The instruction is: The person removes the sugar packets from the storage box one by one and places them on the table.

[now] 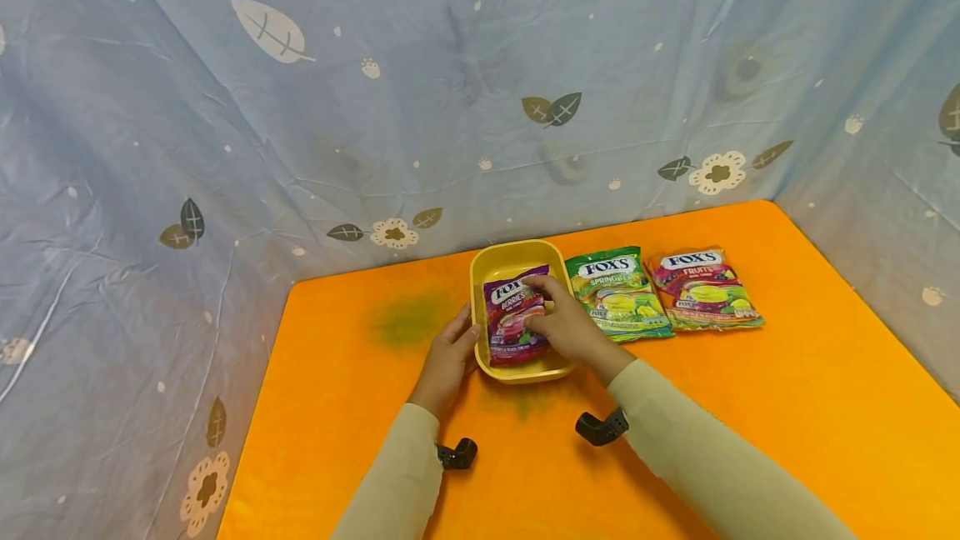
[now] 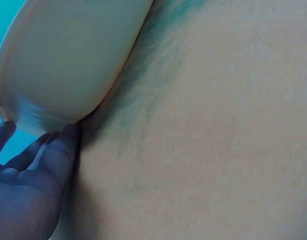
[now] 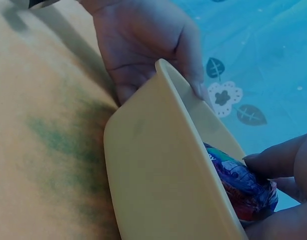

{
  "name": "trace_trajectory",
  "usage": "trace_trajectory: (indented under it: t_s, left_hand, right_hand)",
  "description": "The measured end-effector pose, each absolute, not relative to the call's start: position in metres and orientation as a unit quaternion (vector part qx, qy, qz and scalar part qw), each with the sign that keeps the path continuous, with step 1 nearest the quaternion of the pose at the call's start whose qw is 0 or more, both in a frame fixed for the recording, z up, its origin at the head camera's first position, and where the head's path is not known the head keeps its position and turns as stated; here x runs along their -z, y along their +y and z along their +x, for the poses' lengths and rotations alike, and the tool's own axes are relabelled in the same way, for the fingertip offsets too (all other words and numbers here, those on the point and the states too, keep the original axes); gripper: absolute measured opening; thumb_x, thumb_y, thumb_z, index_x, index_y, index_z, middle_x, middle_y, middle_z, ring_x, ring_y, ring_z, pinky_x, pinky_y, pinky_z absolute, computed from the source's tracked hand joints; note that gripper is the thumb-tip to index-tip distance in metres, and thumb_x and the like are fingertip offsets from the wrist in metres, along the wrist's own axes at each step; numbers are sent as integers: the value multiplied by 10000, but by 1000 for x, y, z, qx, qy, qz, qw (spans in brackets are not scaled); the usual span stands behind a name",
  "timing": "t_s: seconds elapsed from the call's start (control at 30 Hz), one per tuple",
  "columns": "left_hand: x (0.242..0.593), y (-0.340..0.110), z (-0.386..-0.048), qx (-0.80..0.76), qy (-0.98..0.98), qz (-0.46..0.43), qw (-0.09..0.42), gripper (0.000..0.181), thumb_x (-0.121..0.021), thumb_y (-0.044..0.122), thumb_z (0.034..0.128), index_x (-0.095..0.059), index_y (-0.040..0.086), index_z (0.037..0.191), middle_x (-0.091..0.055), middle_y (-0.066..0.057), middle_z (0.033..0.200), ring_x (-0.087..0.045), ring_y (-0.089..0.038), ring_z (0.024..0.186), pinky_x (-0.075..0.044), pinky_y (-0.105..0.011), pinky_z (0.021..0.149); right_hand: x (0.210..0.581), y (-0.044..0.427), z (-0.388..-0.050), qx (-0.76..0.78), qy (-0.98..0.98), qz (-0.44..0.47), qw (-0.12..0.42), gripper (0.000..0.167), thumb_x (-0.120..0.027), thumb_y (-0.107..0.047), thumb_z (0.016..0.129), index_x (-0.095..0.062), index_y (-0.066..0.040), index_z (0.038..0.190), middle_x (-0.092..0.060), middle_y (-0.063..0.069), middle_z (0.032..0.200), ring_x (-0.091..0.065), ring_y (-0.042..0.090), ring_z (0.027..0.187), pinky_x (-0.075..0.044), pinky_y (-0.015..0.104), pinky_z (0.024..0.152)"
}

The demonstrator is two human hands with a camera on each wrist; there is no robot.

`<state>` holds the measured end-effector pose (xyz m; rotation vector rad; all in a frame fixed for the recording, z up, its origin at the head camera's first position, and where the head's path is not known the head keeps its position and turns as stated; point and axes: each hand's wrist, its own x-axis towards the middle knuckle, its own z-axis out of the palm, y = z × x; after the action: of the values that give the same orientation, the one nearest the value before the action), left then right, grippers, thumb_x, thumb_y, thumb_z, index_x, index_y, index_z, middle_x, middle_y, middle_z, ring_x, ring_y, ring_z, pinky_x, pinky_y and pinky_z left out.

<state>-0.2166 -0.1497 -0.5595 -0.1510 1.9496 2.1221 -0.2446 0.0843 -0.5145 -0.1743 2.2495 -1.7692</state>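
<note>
A yellow plastic tub (image 1: pixel 513 375) stands on the orange table, tilted in the wrist views by the cameras' angle. Inside it, in the head view, lies a purple FOX'S Berries candy bag (image 1: pixel 510 315). My right hand (image 1: pixel 572 325) reaches over the tub's right rim and pinches this bag, its thumb and fingers on either side in the right wrist view. On the tub's left side, my left hand (image 1: pixel 448 357) grips the wall, with the thumb at the rim and the fingers outside. The bag's lower part is hidden by the tub wall (image 3: pixel 148 155) in the right wrist view.
Right of the tub lie a green FOX'S Spring Tea bag (image 1: pixel 618 298) and an orange-red FOX'S Fruits bag (image 1: pixel 705 290), side by side. A blue patterned curtain (image 1: pixel 450 107) hangs behind and at both sides of the orange tabletop (image 1: pixel 810 373).
</note>
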Motion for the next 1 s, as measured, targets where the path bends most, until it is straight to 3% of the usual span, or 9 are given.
trace_trajectory:
  t_s: [0.27,0.53,1.0]
  left_hand:
    - [560,-149,-217,-728,672,-51,126,577,-552,288,1169,-379,276,1719,-414,-68,1706,-612,-318,1375,-518,-440,1097]
    - [559,-150,-217,-728,671,-55,128,580,-552,279,1169,-374,272,1721,-401,-58,1713,-603,-310,1384,-516,-436,1099]
    - [560,-150,-217,-722,678,-53,126,577,-547,271,1170,-376,258,1721,-379,-73,1725,-595,-325,1391,-520,-445,1095]
  right_hand:
    - [513,85,-244,604,784,-48,139,608,-683,-48,1058,-459,-116,1619,-434,203,1652,-581,406,1285,-560,510,1062]
    - [514,86,-244,625,764,-27,159,614,-697,-48,1053,-459,-134,1612,-505,257,1503,-652,408,1198,-633,466,937]
    - [515,84,-242,630,762,-35,145,650,-763,-69,1017,-476,-115,1598,-507,248,1513,-676,369,1103,-651,428,877]
